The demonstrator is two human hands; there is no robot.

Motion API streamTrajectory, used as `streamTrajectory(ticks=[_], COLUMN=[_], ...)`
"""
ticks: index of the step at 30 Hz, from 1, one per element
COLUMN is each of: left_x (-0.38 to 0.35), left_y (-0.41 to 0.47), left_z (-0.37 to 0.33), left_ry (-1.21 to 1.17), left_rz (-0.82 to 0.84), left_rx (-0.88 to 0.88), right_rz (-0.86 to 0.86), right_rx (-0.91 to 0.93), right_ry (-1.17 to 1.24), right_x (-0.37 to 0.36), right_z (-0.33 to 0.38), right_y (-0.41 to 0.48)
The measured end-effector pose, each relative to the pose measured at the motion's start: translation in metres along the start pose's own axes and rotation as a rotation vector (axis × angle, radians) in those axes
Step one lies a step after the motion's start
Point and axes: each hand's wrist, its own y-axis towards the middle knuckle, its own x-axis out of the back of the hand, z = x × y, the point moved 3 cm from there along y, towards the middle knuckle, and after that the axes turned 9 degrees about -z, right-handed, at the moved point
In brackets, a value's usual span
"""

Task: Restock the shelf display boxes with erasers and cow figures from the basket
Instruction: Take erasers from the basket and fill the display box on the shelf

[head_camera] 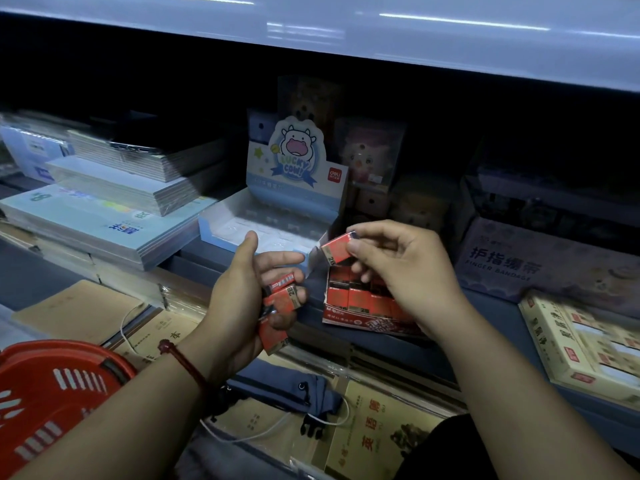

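Both hands hold erasers in front of the shelf's display boxes.

Head view: the left hand [249,289] curls its fingers round a small bunch of red erasers [282,296], thumb raised, just left of the red display box [360,306] on the shelf. The right hand [398,268] pinches a single eraser [337,247] between thumb and fingertips above that box, where rows of similar erasers stand. Behind and to the left sits the pale blue Lucky Cow box [270,216]; what lies in its tray is too faint to tell. The red basket [52,393] shows at the lower left, beside the left forearm.
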Motion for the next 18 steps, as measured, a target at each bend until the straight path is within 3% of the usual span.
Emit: streamTrajectory(ticks=[5, 10, 18], left_x=[-0.001, -0.003, -0.009], left_y=[0.004, 0.003, 0.000], left_z=[0.003, 0.006, 0.013], left_ry=[0.007, 0.036, 0.034], left_rz=[-0.003, -0.010, -0.018], left_rx=[0.001, 0.003, -0.001], right_rz=[-0.114, -0.178, -0.138], right_rx=[0.031, -0.114, -0.073], right_ry=[-0.332, -0.642, -0.711], right_x=[0.039, 0.067, 0.052], right_z=[-0.005, -0.026, -0.031], right_y=[0.007, 0.020, 0.022])
